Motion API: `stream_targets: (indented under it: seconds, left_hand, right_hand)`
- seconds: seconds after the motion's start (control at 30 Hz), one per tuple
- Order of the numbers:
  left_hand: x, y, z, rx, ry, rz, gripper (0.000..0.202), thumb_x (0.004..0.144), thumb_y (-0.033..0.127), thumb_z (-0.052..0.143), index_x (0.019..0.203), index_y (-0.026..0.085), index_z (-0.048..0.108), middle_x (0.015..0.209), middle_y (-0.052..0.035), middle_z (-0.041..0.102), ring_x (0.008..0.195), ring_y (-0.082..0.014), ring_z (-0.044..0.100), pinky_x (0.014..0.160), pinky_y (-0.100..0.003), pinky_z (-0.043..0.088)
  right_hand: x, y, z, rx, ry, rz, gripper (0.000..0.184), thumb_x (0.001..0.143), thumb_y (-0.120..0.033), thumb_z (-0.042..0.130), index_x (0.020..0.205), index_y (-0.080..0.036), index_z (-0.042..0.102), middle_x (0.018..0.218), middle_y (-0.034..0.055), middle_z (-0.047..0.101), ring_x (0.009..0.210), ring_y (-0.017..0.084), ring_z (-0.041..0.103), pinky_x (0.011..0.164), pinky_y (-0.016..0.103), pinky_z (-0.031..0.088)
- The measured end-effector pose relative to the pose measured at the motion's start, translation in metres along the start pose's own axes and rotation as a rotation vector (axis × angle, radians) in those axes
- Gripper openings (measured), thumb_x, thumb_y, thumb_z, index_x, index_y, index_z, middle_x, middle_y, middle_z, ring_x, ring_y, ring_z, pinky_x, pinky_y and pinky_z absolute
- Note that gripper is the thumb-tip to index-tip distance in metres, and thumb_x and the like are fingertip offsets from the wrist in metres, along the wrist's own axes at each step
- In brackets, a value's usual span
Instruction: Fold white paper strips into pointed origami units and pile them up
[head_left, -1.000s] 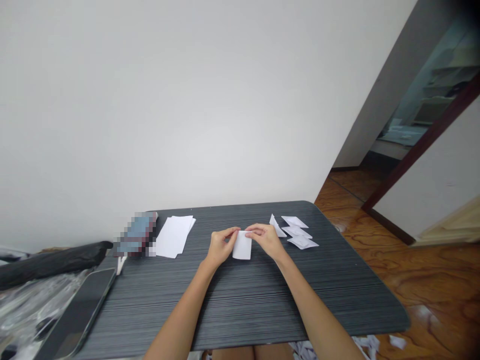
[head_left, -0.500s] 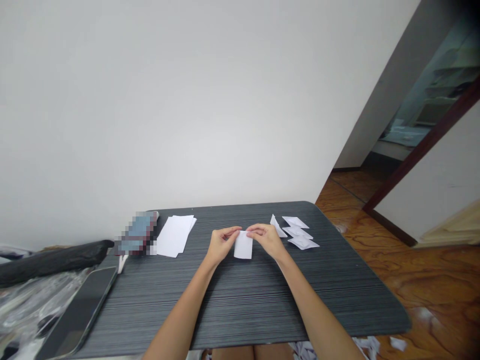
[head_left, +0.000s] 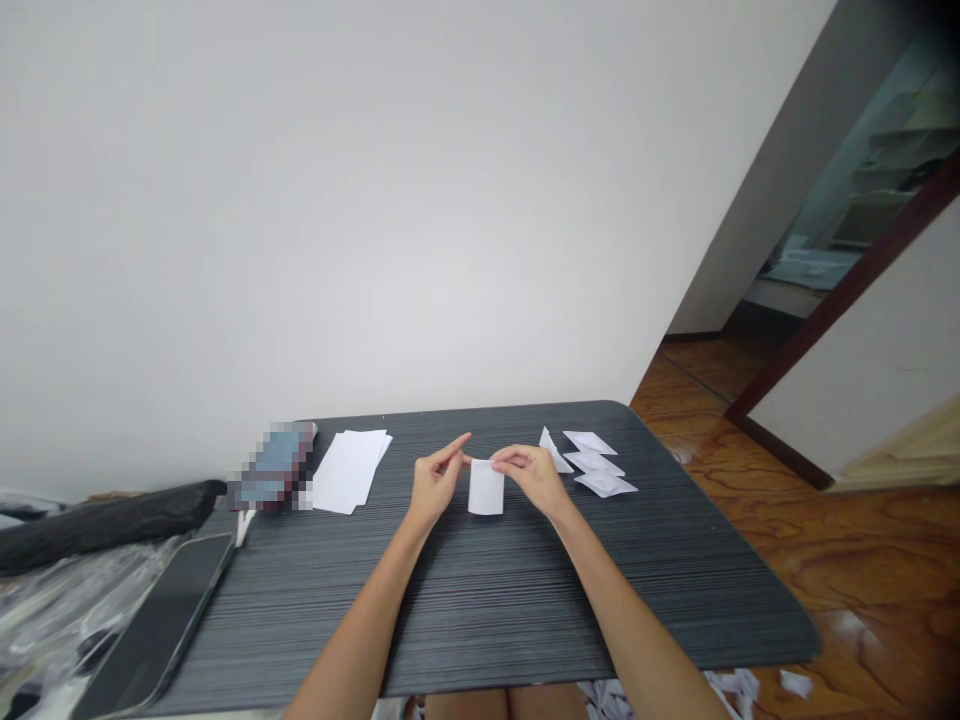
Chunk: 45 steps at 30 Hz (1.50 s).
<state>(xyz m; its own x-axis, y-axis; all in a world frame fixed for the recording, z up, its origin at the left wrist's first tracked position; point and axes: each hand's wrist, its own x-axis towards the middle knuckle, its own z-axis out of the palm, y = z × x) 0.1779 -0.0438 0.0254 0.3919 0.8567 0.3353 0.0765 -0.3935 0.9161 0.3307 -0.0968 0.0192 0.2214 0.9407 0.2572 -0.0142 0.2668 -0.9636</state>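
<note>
At the left edge of the table (head_left: 495, 610), a dark-screened phone (head_left: 161, 620). Beyond it, a pixelated object (head_left: 276, 465), then overlapping white sheets (head_left: 346, 472). Next, left hand (head_left: 433, 484) with fingers parted, near the top left corner of a small white paper (head_left: 486, 489), contact unclear. At mid-table, that paper, pinched along its top right by the right hand (head_left: 531, 474). Just beyond, four folded white pieces (head_left: 593, 464).
</note>
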Motion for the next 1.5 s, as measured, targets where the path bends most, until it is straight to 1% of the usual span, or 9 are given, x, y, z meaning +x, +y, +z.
stream_targets:
  seconds: [0.2,0.4,0.57,0.93,1.27,1.33,1.37,1.43,1.5]
  left_hand:
    - [-0.004,0.004,0.002,0.223,-0.114,0.072,0.033,0.078,0.034,0.043,0.068,0.01,0.064,0.058,-0.002,0.06,0.052,-0.0104,0.049,0.048,-0.019,0.035]
    - [-0.009,0.005,0.008,0.41,-0.036,0.201,0.034,0.081,0.031,0.038,0.059,0.012,0.058,0.049,0.001,0.05,0.045,-0.007,0.041,0.048,-0.019,0.03]
    - [-0.007,-0.001,0.009,0.402,0.064,0.131,0.041,0.081,0.034,0.035,0.046,0.014,0.043,0.041,0.0049,0.031,0.04,-0.0055,0.029,0.043,-0.02,0.023]
    - [-0.007,0.0,0.019,-0.222,-0.342,-0.262,0.036,0.074,0.045,0.045,0.072,0.01,0.052,0.046,-0.002,0.057,0.038,-0.0122,0.053,0.035,-0.019,0.033]
    - [-0.012,-0.007,0.017,-0.333,-0.603,-0.388,0.026,0.065,0.032,0.061,0.067,0.008,0.051,0.053,-0.0068,0.062,0.043,-0.0136,0.058,0.037,-0.017,0.034]
    - [-0.008,-0.007,0.013,-0.262,-0.513,-0.364,0.027,0.067,0.034,0.059,0.067,0.008,0.052,0.052,-0.0063,0.061,0.04,-0.0128,0.056,0.036,-0.018,0.033]
    - [-0.006,-0.007,0.011,-0.216,-0.39,-0.324,0.028,0.07,0.036,0.055,0.07,0.008,0.053,0.053,-0.0059,0.061,0.039,-0.0114,0.055,0.035,-0.018,0.033]
    - [-0.001,-0.007,0.007,-0.135,-0.157,-0.201,0.03,0.075,0.037,0.048,0.08,0.008,0.055,0.065,-0.0074,0.063,0.045,-0.0106,0.056,0.039,-0.019,0.038]
    - [0.002,-0.006,0.006,-0.097,-0.074,-0.089,0.03,0.076,0.035,0.046,0.09,0.01,0.056,0.079,-0.0088,0.064,0.061,-0.0126,0.059,0.053,-0.023,0.045]
  right_hand:
    - [-0.001,0.0,0.002,-0.012,0.016,0.037,0.012,0.059,-0.024,0.064,0.066,-0.014,0.062,0.072,0.0051,0.065,0.069,0.017,0.06,0.067,0.029,0.047]
    - [-0.001,0.004,0.003,-0.021,0.086,0.153,0.014,0.06,-0.027,0.063,0.063,-0.013,0.061,0.056,0.0014,0.061,0.051,0.012,0.055,0.052,0.024,0.043]
    - [-0.001,0.004,0.006,-0.079,0.098,0.086,0.013,0.064,-0.026,0.059,0.064,-0.013,0.061,0.054,0.0009,0.059,0.05,0.011,0.053,0.049,0.022,0.041]
    - [0.001,0.007,0.001,-0.135,0.235,0.037,0.018,0.064,-0.031,0.057,0.068,-0.013,0.06,0.065,0.0065,0.065,0.061,0.018,0.06,0.056,0.027,0.047]
    - [0.006,0.007,-0.019,-0.248,0.458,0.001,0.021,0.064,-0.034,0.056,0.069,-0.013,0.06,0.069,0.0092,0.066,0.068,0.021,0.062,0.065,0.033,0.049]
    - [0.006,0.005,-0.022,-0.306,0.535,-0.02,0.022,0.065,-0.034,0.055,0.07,-0.013,0.06,0.071,0.0098,0.065,0.07,0.022,0.062,0.068,0.034,0.049]
    - [0.004,0.004,-0.021,-0.34,0.547,-0.045,0.022,0.067,-0.034,0.054,0.072,-0.013,0.06,0.072,0.0098,0.065,0.07,0.022,0.062,0.069,0.034,0.048]
    - [0.001,0.003,-0.014,-0.418,0.507,-0.12,0.021,0.071,-0.033,0.05,0.075,-0.014,0.06,0.075,0.009,0.065,0.072,0.02,0.061,0.071,0.032,0.047]
    - [-0.004,0.001,-0.003,-0.485,0.429,-0.205,0.021,0.075,-0.032,0.047,0.076,-0.016,0.06,0.075,0.0074,0.064,0.071,0.019,0.06,0.07,0.031,0.047]
